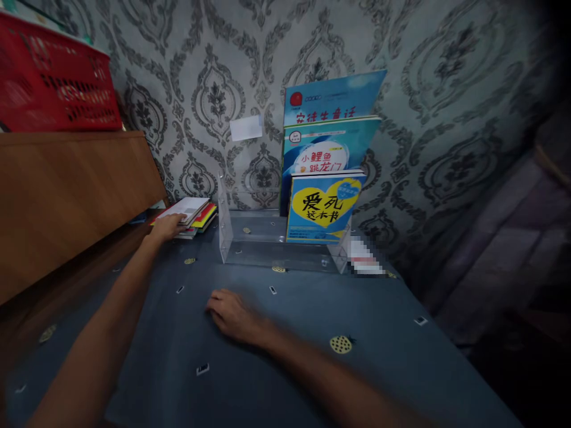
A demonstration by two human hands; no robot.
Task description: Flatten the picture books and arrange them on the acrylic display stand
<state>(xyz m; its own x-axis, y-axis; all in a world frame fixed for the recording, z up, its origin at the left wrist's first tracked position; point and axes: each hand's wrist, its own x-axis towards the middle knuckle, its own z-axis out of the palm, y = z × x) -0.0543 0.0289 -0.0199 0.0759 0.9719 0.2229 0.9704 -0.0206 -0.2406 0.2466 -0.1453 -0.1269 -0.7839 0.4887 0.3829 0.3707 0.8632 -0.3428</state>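
My left hand [169, 227] is at the near edge of a small stack of books on the left, its fingers closed on the top book [190, 207], which has a whitish cover. Beneath that one lie books with red and yellow covers [205, 214]. My right hand [232, 315] rests on the tablecloth with its fingers curled in and nothing visible in them. Beyond it stands a clear tiered book rack [225, 232]. On its right side, three books stand upright in steps: a blue-and-yellow one [323, 232] in front, a teal one [289, 154] behind, and a tall blue one [330, 92] at the back.
A dark blue-grey tablecloth [276, 368] with pineapple prints covers the table. At upper left, a red plastic basket [75, 89] sits on a wooden cabinet [75, 190]. Patterned wallpaper with a white switch plate [246, 128] is behind. A blurred-out item [366, 258] lies right of the rack.
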